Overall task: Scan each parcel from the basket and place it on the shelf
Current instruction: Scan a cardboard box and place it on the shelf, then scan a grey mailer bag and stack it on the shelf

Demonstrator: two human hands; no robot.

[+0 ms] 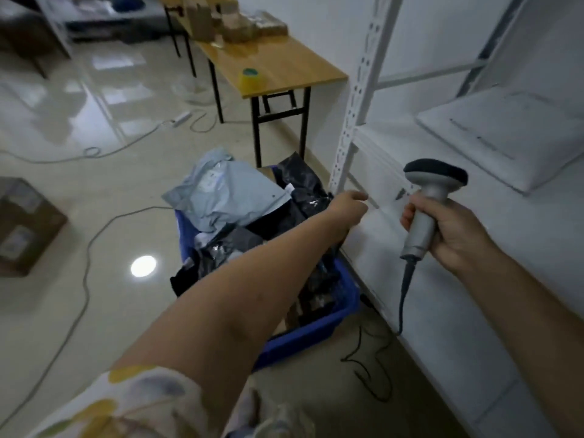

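A blue basket (316,331) stands on the floor beside the white shelf (448,298), heaped with black and grey parcels; a pale grey mailer (227,194) lies on top at the far side. My left hand (346,210) stretches over the basket's right side, next to the shelf's lower board; its fingers are hidden, so I cannot tell whether it holds anything. To its right, in front of the shelf, my right hand (455,235) grips a grey barcode scanner (426,207) upright by its handle. A white padded parcel (505,134) lies on the upper shelf board.
A wooden table (284,67) with boxes and a yellow tape roll (249,78) stands behind the basket. Cables (91,235) run over the glossy floor. A cardboard box (25,226) sits at the left. The scanner's dark cord (373,358) trails on the floor by the shelf.
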